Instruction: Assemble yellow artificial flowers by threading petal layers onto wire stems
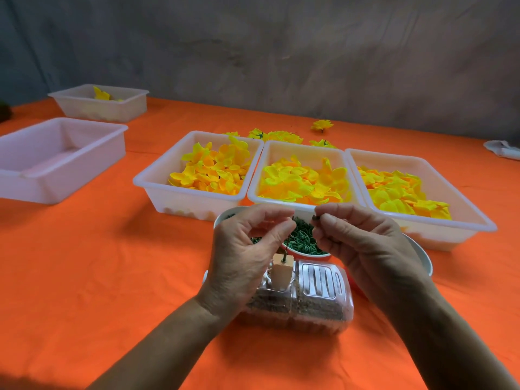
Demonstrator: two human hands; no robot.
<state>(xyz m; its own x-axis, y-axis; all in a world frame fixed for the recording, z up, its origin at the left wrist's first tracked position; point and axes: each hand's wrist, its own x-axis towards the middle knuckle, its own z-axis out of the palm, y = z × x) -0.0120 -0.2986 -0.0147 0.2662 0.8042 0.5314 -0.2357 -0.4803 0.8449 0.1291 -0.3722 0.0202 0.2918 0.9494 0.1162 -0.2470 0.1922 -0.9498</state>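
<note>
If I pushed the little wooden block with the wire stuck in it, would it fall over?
Probably yes. The wooden block looks small and taller than wide, so it likely tips easily. It stands on a ridged clear plastic box, which may be slippery. The left hand is beside it, maybe steadying it.

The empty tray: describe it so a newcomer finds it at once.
Start from the row of three white trays of yellow petals on the orange tablecloth. Look left: the nearer tray there, in front of a smaller one holding yellow pieces, holds nothing.
</note>
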